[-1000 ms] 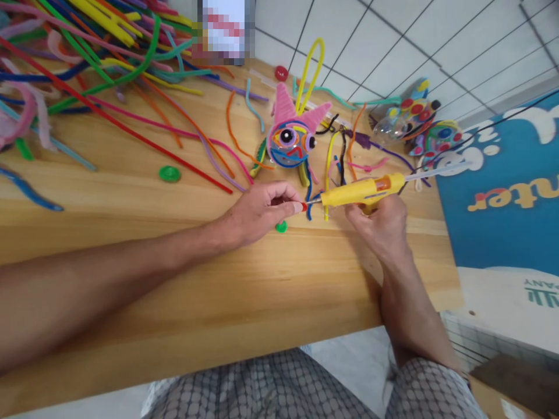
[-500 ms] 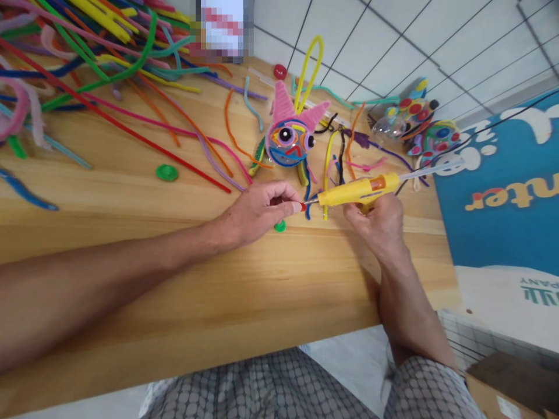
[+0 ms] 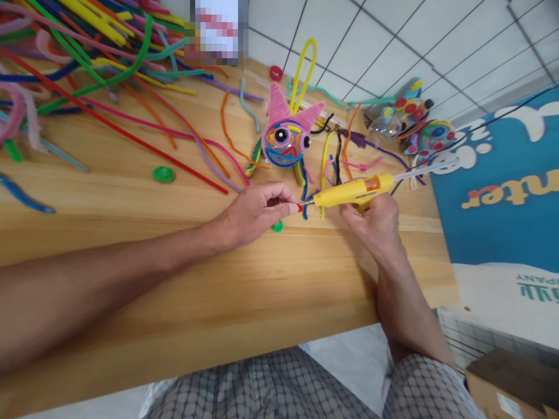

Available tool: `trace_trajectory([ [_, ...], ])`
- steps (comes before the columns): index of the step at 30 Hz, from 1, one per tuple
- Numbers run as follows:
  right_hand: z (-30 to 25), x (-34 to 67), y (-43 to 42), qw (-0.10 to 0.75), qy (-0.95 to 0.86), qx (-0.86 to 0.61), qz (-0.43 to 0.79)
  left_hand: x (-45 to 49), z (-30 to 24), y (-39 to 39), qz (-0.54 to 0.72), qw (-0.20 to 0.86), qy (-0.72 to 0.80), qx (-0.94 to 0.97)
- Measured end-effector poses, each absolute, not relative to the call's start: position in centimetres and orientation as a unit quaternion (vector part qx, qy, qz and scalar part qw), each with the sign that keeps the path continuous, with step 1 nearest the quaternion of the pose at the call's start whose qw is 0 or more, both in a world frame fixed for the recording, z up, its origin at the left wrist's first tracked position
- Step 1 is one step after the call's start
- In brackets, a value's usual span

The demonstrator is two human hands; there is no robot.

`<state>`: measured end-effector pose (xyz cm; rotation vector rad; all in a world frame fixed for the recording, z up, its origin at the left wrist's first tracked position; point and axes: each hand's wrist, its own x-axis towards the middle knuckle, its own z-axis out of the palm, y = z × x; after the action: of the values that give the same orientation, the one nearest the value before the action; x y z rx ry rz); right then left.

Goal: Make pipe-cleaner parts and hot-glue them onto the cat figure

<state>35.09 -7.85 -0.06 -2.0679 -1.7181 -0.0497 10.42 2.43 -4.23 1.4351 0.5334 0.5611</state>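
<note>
In the head view, my left hand [image 3: 262,212] pinches a small red piece [image 3: 300,208] between thumb and forefinger; its exact kind is too small to make out. My right hand [image 3: 371,221] is wrapped round the handle of a yellow glue gun [image 3: 353,191], with a clear glue stick [image 3: 425,170] jutting from its back. The gun's metal nozzle meets the red piece or lies right at it. Below my left fingertips a green button-like disc [image 3: 278,226] rests on the table. Just beyond my hands stands a decorated figure [image 3: 286,142] with pink ears, googly eyes and a yellow loop.
A heap of coloured pipe cleaners [image 3: 96,58] covers the table's far left. Another green disc [image 3: 163,174] lies left of the figure, a red disc [image 3: 275,73] behind it. More decorated crafts [image 3: 419,125] stand at the back right, near a dark cord and a blue printed board [image 3: 502,169].
The whole view has shifted slightly, so everything appears a little further left. Both hands keep their hold, and the nozzle stays at the red piece.
</note>
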Motion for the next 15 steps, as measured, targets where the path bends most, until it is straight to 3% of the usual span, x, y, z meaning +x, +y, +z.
trace_trajectory([
  [15, 0.06, 35.43, -8.09, 0.221, -0.620, -0.753, -0.016, 10.28, -4.33, 2.49, 0.252, 0.666, 0.237, 0.661],
])
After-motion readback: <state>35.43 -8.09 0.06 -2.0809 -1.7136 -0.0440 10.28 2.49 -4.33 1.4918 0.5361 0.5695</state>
